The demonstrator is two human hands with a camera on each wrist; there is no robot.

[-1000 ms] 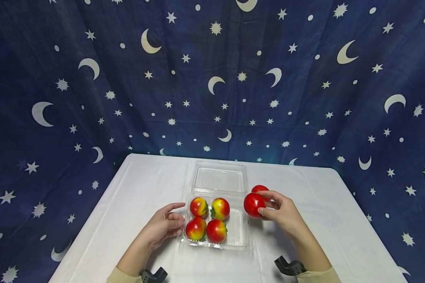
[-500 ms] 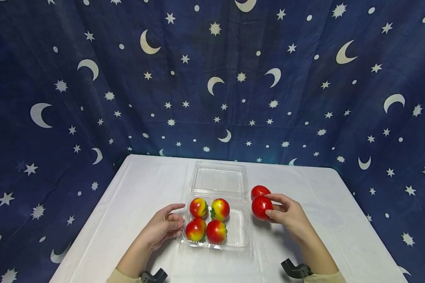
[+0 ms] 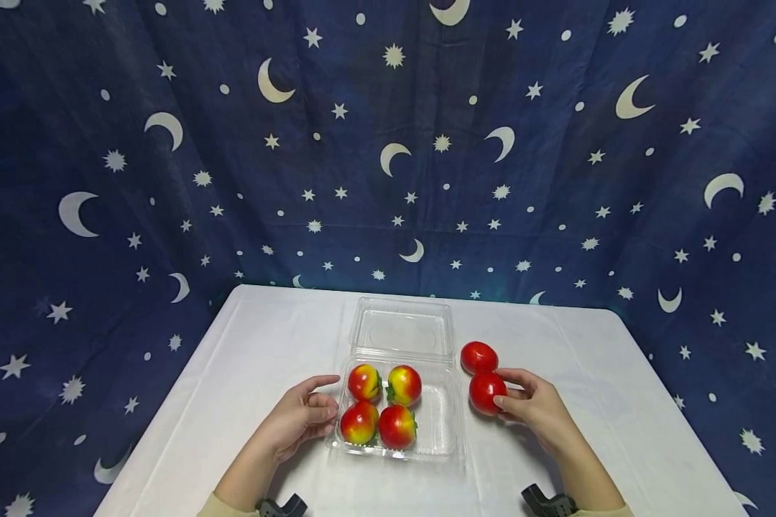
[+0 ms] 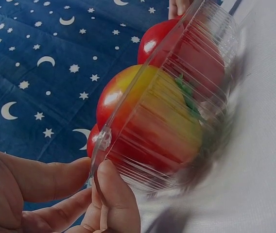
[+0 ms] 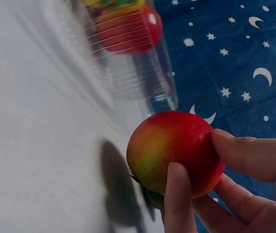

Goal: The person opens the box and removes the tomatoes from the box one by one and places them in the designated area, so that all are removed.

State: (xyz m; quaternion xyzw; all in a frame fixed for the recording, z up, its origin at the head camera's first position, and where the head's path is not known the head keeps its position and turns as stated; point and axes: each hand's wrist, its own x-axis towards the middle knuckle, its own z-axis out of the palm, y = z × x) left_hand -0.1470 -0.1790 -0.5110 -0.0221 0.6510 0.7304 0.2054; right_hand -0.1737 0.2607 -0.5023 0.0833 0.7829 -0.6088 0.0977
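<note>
One red fruit [image 3: 486, 393], pinched in the right hand's [image 3: 533, 406] curled fingers, has been shifted away from the clear box [image 3: 439, 424], beside another red fruit [image 3: 478, 356], leaving two outside and four red-yellow fruits [image 3: 397, 426] inside, box edge pinched by the left hand [image 3: 304, 414].

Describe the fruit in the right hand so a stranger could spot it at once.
On the white table, look right of the open clear container. The held fruit, red in the head view, is the nearer of two there. Unlike the fruit behind it, it is gripped by the right hand.
</note>
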